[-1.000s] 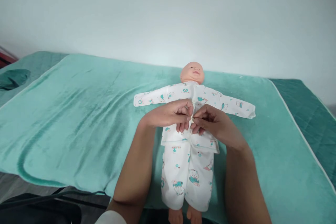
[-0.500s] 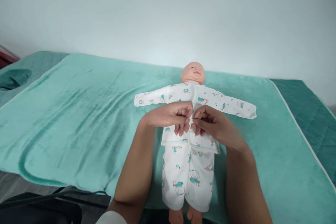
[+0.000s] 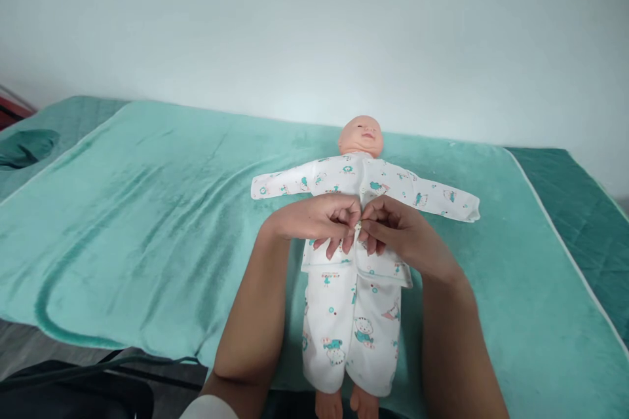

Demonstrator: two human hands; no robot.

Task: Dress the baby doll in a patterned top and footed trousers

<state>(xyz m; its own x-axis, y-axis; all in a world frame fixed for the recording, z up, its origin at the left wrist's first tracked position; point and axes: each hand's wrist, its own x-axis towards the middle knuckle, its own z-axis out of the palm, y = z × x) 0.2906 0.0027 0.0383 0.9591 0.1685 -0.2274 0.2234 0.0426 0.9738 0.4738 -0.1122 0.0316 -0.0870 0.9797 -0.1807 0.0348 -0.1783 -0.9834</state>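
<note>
A baby doll (image 3: pixel 361 135) lies on its back, dressed in a white patterned jacket (image 3: pixel 339 173) and matching trousers (image 3: pixel 327 334). Its sleeves stretch out to both sides. Over the middle of the jacket's front, my left hand (image 3: pixel 329 219) pinches one front edge between thumb and fingers. Facing it, my right hand (image 3: pixel 393 226) pinches the opposite edge close to a small pale button (image 3: pixel 358 226). The fingertips of both hands nearly meet there and partly cover the fastening. Whether the button is through its hole, I cannot tell.
A mint-green plush blanket (image 3: pixel 171 209) covers the bed under the doll, with a darker quilted cover (image 3: pixel 570 203) at the right. A pale wall (image 3: pixel 314 26) rises behind. At the lower left is a dark object (image 3: pixel 73 386) beside the bed's edge.
My left hand's fingers have shifted slightly at the button, its thumb now tucked closer to the jacket edge. My right hand and the doll have hardly moved.
</note>
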